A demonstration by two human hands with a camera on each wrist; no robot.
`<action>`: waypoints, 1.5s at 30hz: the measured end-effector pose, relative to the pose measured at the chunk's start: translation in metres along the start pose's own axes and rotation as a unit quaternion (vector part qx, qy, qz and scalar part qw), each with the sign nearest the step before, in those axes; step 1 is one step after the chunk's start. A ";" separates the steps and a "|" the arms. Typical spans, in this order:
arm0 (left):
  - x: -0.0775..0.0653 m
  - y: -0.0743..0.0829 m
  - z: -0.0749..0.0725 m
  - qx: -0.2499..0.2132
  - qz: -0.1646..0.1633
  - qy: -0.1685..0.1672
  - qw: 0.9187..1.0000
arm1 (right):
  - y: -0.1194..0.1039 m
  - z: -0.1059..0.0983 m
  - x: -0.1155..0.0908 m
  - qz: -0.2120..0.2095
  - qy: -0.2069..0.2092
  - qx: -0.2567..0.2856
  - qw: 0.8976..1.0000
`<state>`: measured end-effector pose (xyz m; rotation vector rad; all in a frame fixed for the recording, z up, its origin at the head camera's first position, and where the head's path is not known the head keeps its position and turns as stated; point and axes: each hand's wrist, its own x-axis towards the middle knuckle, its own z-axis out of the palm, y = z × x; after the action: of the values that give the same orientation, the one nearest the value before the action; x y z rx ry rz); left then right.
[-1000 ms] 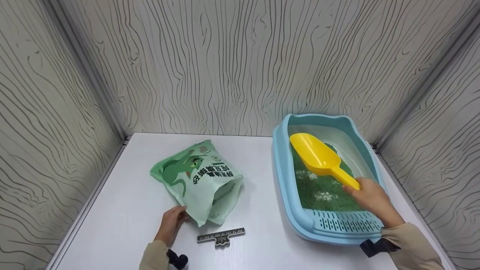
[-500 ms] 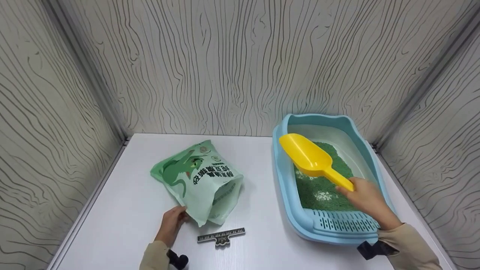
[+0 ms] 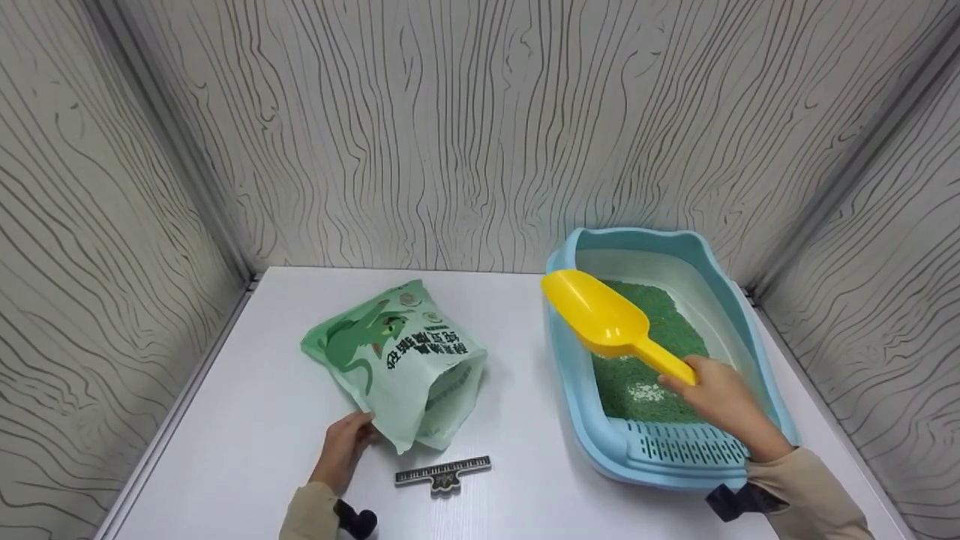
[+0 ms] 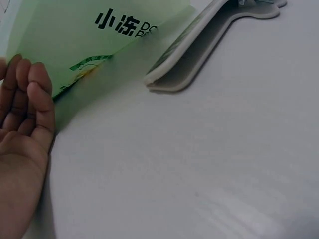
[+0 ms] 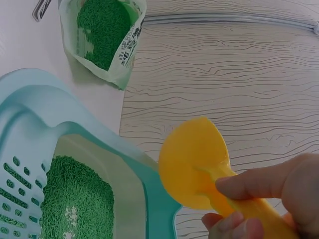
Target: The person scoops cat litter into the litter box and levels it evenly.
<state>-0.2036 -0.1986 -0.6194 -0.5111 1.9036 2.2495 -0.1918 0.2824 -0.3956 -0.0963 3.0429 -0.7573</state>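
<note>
My right hand (image 3: 724, 401) grips the handle of a yellow scoop (image 3: 600, 311), held over the left side of a light blue litter box (image 3: 581, 420). Its bowl looks bare in the head view, and my thumb lies along the handle in the right wrist view. Green pellet litter (image 5: 82, 196) with a few white bits covers part of the box floor. My left hand (image 3: 346, 446) pinches the lower left edge of a green litter bag (image 3: 397, 390), which lies on its side, mouth toward me. Green pellets (image 5: 104, 30) show inside the bag in the right wrist view.
A wide dark bag clip (image 3: 444, 475) with a ruler-like pattern lies in front of the bag on the white table (image 3: 517, 450). A slotted ledge (image 3: 694, 444) spans the front of the litter box. Wood-grain panels (image 3: 420, 135) stand behind and at both sides.
My right hand has moved the scoop leftward, from above the litter to over the box's left rim. The left hand and the bag have stayed put.
</note>
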 end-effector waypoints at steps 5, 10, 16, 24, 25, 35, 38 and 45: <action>-0.001 -0.001 0.000 -0.006 0.002 -0.009 1.000 | -0.005 0.002 -0.002 -0.002 -0.013 0.005 1.000; 0.000 -0.001 -0.001 -0.007 0.002 -0.009 1.000 | -0.008 0.004 -0.004 -0.008 -0.021 0.011 1.000; 0.001 -0.002 -0.002 -0.004 0.003 -0.005 1.000 | -0.013 0.008 -0.006 0.001 -0.029 0.019 0.999; 0.001 -0.002 -0.002 -0.006 0.005 -0.002 1.000 | -0.017 0.014 -0.009 -0.009 -0.049 0.018 0.999; 0.001 -0.002 -0.002 -0.006 0.005 -0.002 1.000 | -0.018 0.015 -0.010 -0.011 -0.052 0.018 0.998; 0.000 0.000 0.000 -0.016 0.007 -0.005 1.000 | -0.021 0.017 -0.014 -0.023 -0.069 0.014 0.997; -0.001 0.001 0.000 -0.011 0.003 -0.006 1.000 | -0.022 0.019 -0.015 -0.019 -0.077 0.017 0.997; -0.001 0.002 -0.001 -0.002 -0.001 -0.012 1.000 | -0.023 0.028 -0.015 -0.050 -0.087 -0.004 0.995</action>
<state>-0.2028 -0.1995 -0.6174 -0.4852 1.8864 2.2485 -0.1753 0.2498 -0.4098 -0.2995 2.8928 -0.7025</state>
